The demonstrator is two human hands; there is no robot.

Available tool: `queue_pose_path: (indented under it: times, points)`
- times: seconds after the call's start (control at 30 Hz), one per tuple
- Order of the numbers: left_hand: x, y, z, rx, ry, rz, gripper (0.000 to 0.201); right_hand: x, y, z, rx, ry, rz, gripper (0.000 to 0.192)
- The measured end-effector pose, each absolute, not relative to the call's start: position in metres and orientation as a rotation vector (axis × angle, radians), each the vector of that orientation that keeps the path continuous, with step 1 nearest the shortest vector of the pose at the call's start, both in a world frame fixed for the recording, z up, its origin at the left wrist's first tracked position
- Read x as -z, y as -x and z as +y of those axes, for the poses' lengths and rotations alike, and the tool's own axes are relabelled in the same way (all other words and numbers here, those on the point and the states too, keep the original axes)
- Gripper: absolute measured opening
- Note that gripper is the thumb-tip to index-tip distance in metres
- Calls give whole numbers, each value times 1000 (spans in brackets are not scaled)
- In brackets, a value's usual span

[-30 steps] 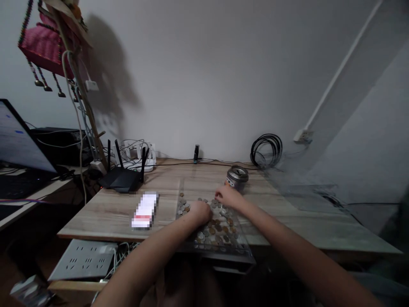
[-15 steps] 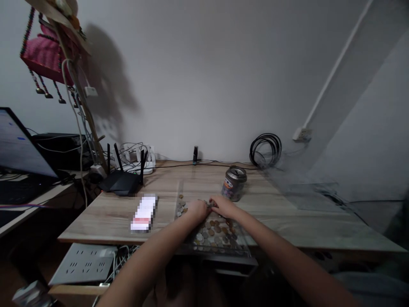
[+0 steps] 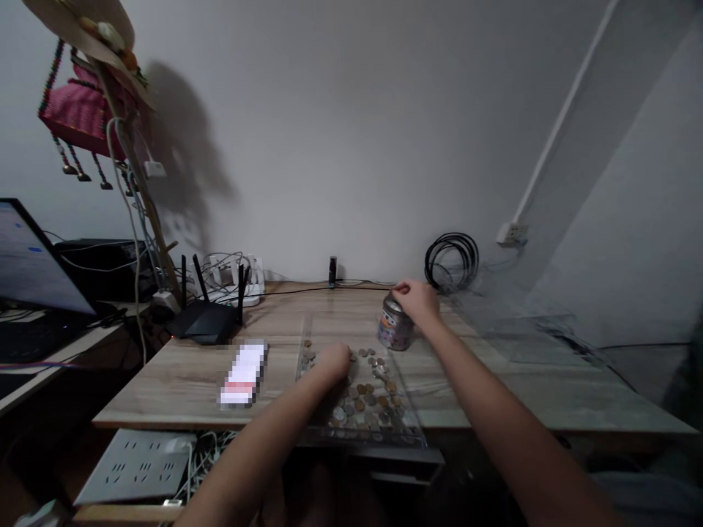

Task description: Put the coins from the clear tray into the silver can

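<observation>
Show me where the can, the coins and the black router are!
can (image 3: 393,331): head view, on its printed side wall below the right hand.
coins (image 3: 367,389): head view, on the middle of the pile in the clear tray.
black router (image 3: 204,327): head view, on its flat body under the antennas.

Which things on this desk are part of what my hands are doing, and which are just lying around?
In use:
left hand on the coins
clear tray holding the coins
right hand over the tin can

Lying about:
router
coiled black cable
laptop
power strip
pink hanging basket
</observation>
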State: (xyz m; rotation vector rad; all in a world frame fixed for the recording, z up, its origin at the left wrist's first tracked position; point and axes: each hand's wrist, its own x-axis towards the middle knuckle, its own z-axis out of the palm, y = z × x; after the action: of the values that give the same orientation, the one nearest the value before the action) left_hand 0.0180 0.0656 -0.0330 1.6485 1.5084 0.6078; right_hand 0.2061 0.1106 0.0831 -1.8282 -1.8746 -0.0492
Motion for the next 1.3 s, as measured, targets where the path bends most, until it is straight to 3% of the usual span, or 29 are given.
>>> queue_pose_path:
  times: [0.23,0.33,0.47,0.53,0.7,0.93,1.1,1.17,1.3]
  points:
    - [10,-6,79,-795,-1293,1268,37,-98,-220,134,186,2123,-1689,22]
    - [-3,-9,83,-833,-1038,1016,28,-83,-198,117,277,1881,-1773,27]
    - [-21,-21,87,-944,-890,845,18,-54,-161,93,-134,1292,-2088,27]
    - [-29,-26,90,-920,-834,817,18,-45,-154,88,-221,1192,-2090,28]
    - [-34,-30,101,-808,-682,767,19,-61,-185,106,-17,1327,-1836,30]
    - [-23,1,120,-863,-681,734,17,-85,-245,152,148,2060,-1636,20]
    - [-24,8,115,-844,-876,719,29,-80,-218,140,362,1823,-1681,30]
    - [-23,5,112,-904,-967,735,37,-70,-191,130,253,1548,-1837,32]
    - [-21,0,107,-1057,-1087,732,42,-43,-142,116,-410,1154,-2220,33]
